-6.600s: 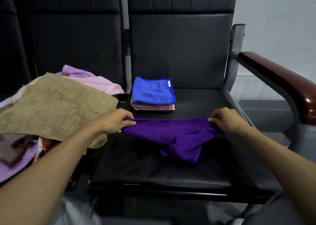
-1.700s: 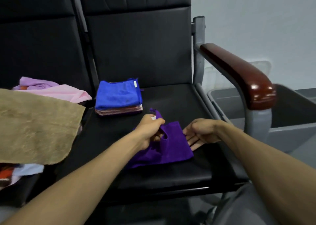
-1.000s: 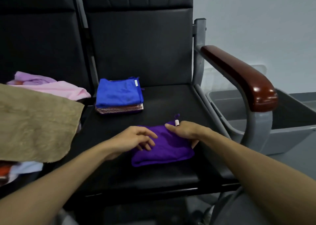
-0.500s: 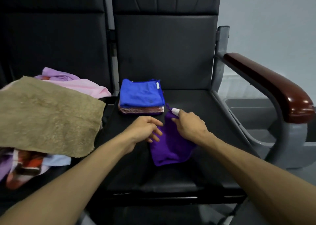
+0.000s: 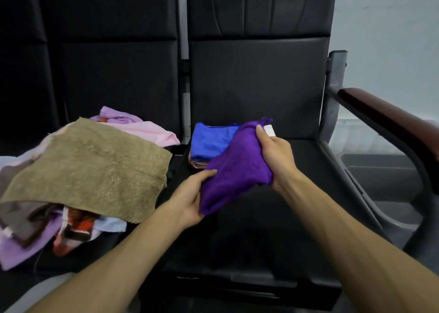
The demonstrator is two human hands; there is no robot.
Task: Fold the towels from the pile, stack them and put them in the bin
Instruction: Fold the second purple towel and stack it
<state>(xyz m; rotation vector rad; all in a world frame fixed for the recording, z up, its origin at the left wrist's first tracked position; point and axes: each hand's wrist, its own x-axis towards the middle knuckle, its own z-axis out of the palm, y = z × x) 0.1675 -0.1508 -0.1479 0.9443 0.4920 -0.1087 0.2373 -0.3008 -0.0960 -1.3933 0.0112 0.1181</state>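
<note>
A folded purple towel point(image 5: 237, 167) is lifted off the black seat point(image 5: 273, 217), tilted, its far end over the stack. My right hand point(image 5: 275, 153) grips its upper right edge beside a white label. My left hand point(image 5: 190, 198) holds its lower left corner from beneath. Behind it lies a small stack with a folded blue towel point(image 5: 211, 139) on top and a patterned one under it. The unfolded pile point(image 5: 71, 170) fills the left seat, with a tan towel on top. A grey bin point(image 5: 380, 170) stands on the floor at the right, partly behind the armrest.
A dark red armrest point(image 5: 392, 125) on a grey metal frame borders the right side of the seat. Black backrests rise behind both seats. Pink and lilac cloths lie at the back of the pile.
The purple towel, flat on the seat half a second ago, is now raised by both hands and carried toward the blue stack. The view has shifted slightly left.
</note>
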